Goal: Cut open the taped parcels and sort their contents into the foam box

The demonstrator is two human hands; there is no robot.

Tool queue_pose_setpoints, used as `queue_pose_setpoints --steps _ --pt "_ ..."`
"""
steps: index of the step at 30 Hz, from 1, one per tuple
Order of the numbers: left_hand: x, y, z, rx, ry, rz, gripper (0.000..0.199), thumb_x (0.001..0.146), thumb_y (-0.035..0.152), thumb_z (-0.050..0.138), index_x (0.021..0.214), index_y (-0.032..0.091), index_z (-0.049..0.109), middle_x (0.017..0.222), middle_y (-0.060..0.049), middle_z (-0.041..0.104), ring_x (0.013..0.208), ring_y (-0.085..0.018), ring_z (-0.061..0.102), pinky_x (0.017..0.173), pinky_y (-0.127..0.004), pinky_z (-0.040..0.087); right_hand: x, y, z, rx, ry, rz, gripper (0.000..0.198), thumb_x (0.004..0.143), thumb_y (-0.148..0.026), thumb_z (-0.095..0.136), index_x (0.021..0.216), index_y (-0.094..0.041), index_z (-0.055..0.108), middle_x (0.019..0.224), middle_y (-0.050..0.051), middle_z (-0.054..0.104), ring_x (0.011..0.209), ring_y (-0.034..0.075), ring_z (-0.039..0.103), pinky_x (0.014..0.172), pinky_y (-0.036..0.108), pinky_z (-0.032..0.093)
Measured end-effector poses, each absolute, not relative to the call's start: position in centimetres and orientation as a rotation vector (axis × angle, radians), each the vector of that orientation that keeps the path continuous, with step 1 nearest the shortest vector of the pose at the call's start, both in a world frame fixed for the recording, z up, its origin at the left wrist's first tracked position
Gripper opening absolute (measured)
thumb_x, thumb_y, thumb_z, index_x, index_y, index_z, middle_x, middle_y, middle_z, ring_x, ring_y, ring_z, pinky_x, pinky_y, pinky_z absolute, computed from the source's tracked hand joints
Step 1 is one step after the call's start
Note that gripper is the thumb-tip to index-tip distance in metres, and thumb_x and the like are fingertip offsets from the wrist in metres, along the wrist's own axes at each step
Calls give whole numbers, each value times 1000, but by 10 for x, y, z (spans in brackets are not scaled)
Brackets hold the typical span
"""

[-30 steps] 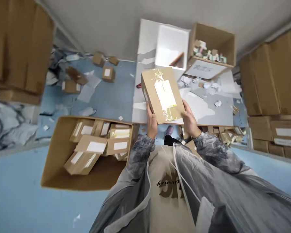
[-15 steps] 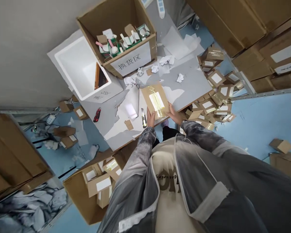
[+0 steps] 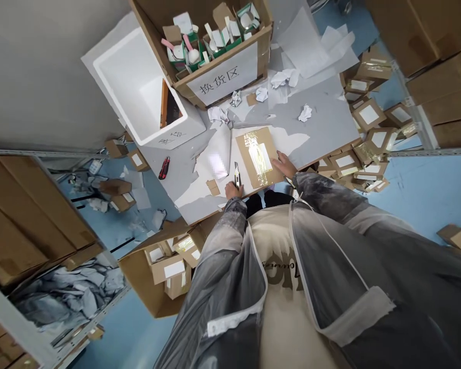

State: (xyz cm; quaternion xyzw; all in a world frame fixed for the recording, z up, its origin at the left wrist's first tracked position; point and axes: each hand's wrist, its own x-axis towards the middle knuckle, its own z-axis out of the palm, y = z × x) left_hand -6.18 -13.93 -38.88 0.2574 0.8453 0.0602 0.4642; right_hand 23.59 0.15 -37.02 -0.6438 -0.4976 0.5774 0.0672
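We count one taped box (image 3: 258, 157) and two utility knives (image 3: 237, 175), centre to left-centre; one foam bin (image 3: 194, 128), upper left; one labelled carton (image 3: 264, 57), upper centre.

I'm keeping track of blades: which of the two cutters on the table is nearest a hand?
The black-and-yellow cutter, just at the left hand; the red-and-black cutter lies apart, near the white box.

"Where is your left hand (image 3: 234, 191)?"
"At the near edge of the table (image 3: 325, 110), on the handle end of a cutter (image 3: 237, 175). The grip is not clear to see."
"And the right hand (image 3: 286, 166)?"
"It touches the right side of a taped cardboard box (image 3: 259, 156). Far left, I see a white foam box (image 3: 192, 128) beside a big carton (image 3: 264, 54)."
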Motion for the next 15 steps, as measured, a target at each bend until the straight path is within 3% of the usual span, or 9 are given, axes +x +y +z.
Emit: queue_pose_setpoints --steps 3,5,7,9,12,15 --pt "-68 -139 -388 580 2012 218 29 98 27 84 119 21 64 133 -19 74 142 -33 66 120 -41 52 226 -4 -365 -1813 -1420 1807 99 102 -97 63 178 -33 66 181 9 71 174 41 61 153 64 44" --pt "-73 -139 -381 502 1972 275 23 103 33 80 113 24 61 110 -10 73 114 -29 73 103 -40 59 215 -13 -357 -1837 -1322 1788 93 105 -95 60 172 -31 70 175 9 76 168 39 67 152 60 45" --pt "-79 -142 -369 428 1928 347 21 112 41 71 109 28 55 90 0 64 81 -22 66 82 -35 59 196 -27 -349 -1950 -1190 1720 89 106 -94 59 165 -29 73 176 11 75 170 38 66 153 58 43" --pt "-87 -146 -354 383 1891 434 27 120 51 58 107 30 48 80 6 53 62 -17 51 66 -29 53 168 -45 -341 -2072 -971 1694 81 109 -91 56 158 -29 76 174 12 76 169 37 68 151 59 48" --pt "-103 -146 -331 364 1831 696 45 123 71 53 104 31 45 75 9 47 54 -14 40 55 -24 45 121 -75 -333 -2106 -461 1989 77 112 -90 54 149 -27 76 156 19 83 146 40 81 130 66 67" --pt "-122 -129 -313 545 1761 908 54 120 80 60 102 29 54 76 5 60 53 -13 45 52 -24 46 93 -95 -331 -1999 -326 2129 70 108 -87 64 128 -22 79 123 24 86 117 44 87 101 70 77"
